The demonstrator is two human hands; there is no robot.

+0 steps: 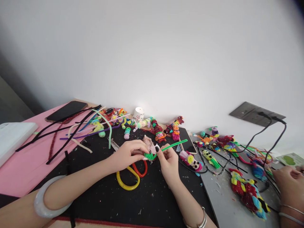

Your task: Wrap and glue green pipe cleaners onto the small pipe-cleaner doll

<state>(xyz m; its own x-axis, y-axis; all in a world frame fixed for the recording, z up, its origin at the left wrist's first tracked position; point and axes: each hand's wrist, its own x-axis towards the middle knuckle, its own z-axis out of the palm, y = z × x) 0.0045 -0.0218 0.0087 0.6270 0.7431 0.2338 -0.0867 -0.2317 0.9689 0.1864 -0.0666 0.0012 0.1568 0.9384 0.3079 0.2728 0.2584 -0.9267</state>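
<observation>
My left hand [129,154] and my right hand [169,161] meet over a black mat [106,196]. Both pinch a green pipe cleaner [166,147], coiled at its left end and sticking out straight to the upper right. A small pinkish fuzzy figure [149,143] sits between the fingertips, behind the coil. Scissors with a yellow and a red handle loop [130,179] lie on the mat just below my left hand. My left wrist wears a pale bangle, my right a silver bracelet.
Loose pipe cleaners [71,133] spread at left over a pink sheet [21,167]. A phone [66,110] lies at the back left. Finished fuzzy figures [156,128] line the wall, with more on the grey board [220,202]. Another person's hand [288,185] rests far right. Cables [266,133] run from a wall socket.
</observation>
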